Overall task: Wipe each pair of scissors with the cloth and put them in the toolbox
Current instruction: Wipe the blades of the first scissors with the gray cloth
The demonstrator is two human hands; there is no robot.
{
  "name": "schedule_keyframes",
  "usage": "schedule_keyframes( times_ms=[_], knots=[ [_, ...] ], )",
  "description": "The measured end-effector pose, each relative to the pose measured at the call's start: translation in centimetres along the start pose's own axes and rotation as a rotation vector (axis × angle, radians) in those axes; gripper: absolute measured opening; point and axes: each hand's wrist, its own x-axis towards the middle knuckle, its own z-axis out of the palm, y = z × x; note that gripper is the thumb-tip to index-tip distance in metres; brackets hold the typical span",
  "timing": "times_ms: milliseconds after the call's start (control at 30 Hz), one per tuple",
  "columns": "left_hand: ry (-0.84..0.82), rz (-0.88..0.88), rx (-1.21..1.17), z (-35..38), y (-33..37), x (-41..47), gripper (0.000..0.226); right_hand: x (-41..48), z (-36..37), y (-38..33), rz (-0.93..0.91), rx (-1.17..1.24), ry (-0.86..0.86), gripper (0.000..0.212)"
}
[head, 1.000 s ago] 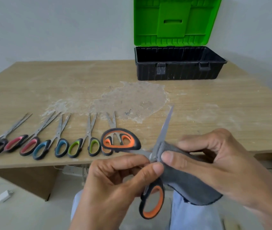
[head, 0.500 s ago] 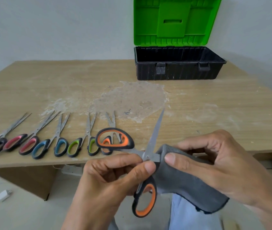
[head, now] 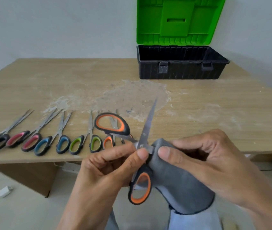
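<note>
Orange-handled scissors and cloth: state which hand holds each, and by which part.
Left hand pinches the open orange-handled scissors at the pivot. Right hand pinches the grey cloth over one blade.

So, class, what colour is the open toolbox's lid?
Bright green: the toolbox lid, clearest in the head view.

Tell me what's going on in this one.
A person is wiping scissors. The left hand pinches a big orange-handled pair, opened wide, near its pivot. The right hand wraps a grey cloth round one blade. Five other pairs lie in a row on the table, near left. The toolbox stands open at the back, green lid up; no scissors show inside from here.
</note>
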Motion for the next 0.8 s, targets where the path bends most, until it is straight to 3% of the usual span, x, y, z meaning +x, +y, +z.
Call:
schedule_keyframes(
  times_ms=[200, 267, 333, 400, 533, 800],
  knots=[
    [0.138, 0.013, 0.0, -0.8, 0.4, 0.0, 0.036, -0.2, -0.4, 0.5, -0.04, -0.009, 0.075, 0.037],
    [0.119, 0.002, 0.001, -0.3, 0.3, -0.1, 0.027, -0.5, -0.4, 0.6, -0.069, -0.017, 0.15, 0.039],
    [0.088, 0.002, -0.013, 0.6, 0.2, -0.2, 0.017, -0.6, 0.1, 0.3, -0.115, 0.0, 0.192, 0.024],
    [0.084, 0.009, -0.03, 1.3, 0.2, -0.3, 0.018, -0.6, 0.7, -0.1, -0.159, -0.003, 0.182, 0.014],
    [0.164, 0.02, -0.075, 1.4, 0.6, -0.2, 0.02, -0.7, 0.6, -0.3, -0.153, -0.086, 0.102, 0.018],
    [0.107, 0.011, -0.056, 1.7, 0.3, -0.2, 0.023, -0.9, -0.6, -0.1, -0.113, -0.014, 0.074, 0.018]
  ],
)
